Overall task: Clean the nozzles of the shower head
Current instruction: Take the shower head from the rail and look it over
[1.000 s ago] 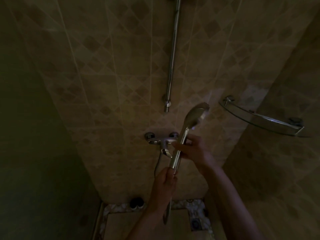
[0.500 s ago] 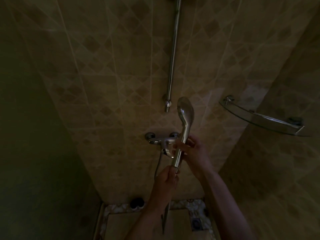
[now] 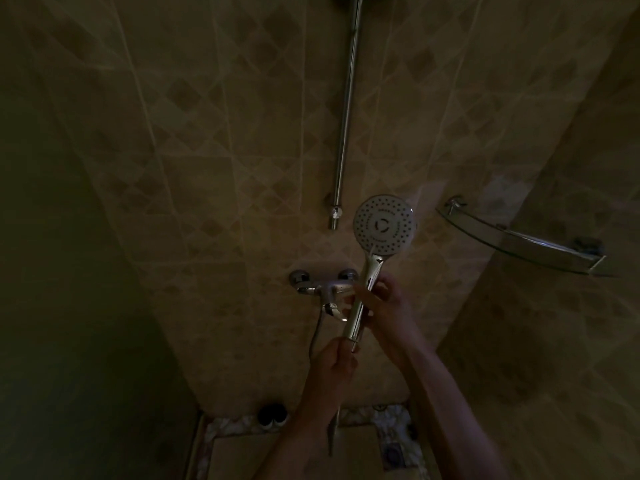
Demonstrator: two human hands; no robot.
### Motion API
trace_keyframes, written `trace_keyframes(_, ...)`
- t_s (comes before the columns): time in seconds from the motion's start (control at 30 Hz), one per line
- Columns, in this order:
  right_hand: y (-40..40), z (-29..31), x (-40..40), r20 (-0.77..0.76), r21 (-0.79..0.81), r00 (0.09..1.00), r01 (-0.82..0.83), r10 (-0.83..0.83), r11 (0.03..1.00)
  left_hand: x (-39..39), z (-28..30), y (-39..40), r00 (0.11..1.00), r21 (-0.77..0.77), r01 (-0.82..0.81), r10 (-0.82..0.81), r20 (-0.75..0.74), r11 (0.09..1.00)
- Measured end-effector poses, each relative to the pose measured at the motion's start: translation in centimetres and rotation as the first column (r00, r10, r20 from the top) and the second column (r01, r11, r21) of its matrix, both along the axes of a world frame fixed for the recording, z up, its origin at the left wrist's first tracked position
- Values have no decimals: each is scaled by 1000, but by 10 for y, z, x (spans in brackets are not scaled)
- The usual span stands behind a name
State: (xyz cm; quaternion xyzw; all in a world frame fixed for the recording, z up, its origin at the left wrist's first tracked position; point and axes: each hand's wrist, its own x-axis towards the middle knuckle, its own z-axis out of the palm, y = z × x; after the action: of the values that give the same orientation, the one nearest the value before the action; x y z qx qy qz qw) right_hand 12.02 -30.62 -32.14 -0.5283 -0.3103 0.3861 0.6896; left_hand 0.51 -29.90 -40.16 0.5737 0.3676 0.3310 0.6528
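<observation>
A chrome hand-held shower head [image 3: 384, 225] stands upright in front of the tiled wall, its round nozzle face turned toward me with rings of small dark holes showing. My right hand [image 3: 386, 306] is closed around the middle of its chrome handle [image 3: 362, 303]. My left hand [image 3: 337, 358] grips the bottom end of the handle, where the hose [image 3: 332, 434] hangs down. No cloth or brush is in view.
The chrome mixer tap [image 3: 322, 285] is on the wall just behind my hands. A vertical slide rail [image 3: 344, 123] runs up the wall above it. A glass corner shelf [image 3: 519, 237] juts out at right. A dark bottle [image 3: 272, 415] sits on the floor ledge below.
The shower head has turned about its handle: first edge-on facing right, then showing its chrome back, and now its nozzle face points at me. Both hands have stayed on the handle.
</observation>
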Motion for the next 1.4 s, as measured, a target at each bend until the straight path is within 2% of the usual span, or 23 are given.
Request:
trace_keyframes(0.13,1,-2,3,-27,20,999,26,-25,999,-1,0,2,1000,-1,-1,1,-14,1000)
trace_keyframes(0.3,6,-4,2,-207,54,977,59,-47,997,0,4,10,999,21,-29,29,-31,999)
trace_keyframes(0.37,10,-6,-2,-164,36,982,103,-96,994,2,2,10,998,35,-21,23,-50,999)
trace_keyframes(0.47,11,-15,-2,-10,15,985,171,-170,985,4,-1,8,997,31,8,-5,-72,999)
trace_keyframes(0.57,7,-19,3,27,21,989,143,-144,989,6,-1,6,997,-9,7,-8,-73,1000)
trace_keyframes(0.67,4,-16,8,-50,25,994,96,-95,995,6,2,4,997,-8,0,-1,-75,1000)
trace_keyframes(0.8,2,-19,10,-235,80,968,114,-92,990,6,1,6,995,18,8,-7,-95,1000)
trace_keyframes(0.87,1,-19,8,-267,99,960,114,-84,989,9,-1,4,994,20,20,-18,-105,1000)
trace_keyframes(0.97,0,-15,7,-214,96,975,89,-67,991,16,-3,1,994,20,4,-2,-107,1000)
trace_keyframes(1.07,1,-16,9,-111,5,980,166,-164,986,19,-4,-2,995,15,35,-33,-89,999)
trace_keyframes(1.13,-1,-19,13,-83,-2,976,203,-202,979,20,-4,-3,996,23,48,-46,-76,999)
trace_keyframes(1.23,-4,-21,18,-98,43,980,177,-172,983,21,-4,-4,997,8,45,-44,-56,999)
trace_keyframes(1.33,-7,-18,20,-31,74,994,108,-106,991,22,-4,-5,998,3,49,-48,-44,999)
trace_keyframes(1.4,-8,-17,19,-82,80,993,88,-82,993,21,-4,-5,999,-11,34,-35,-31,999)
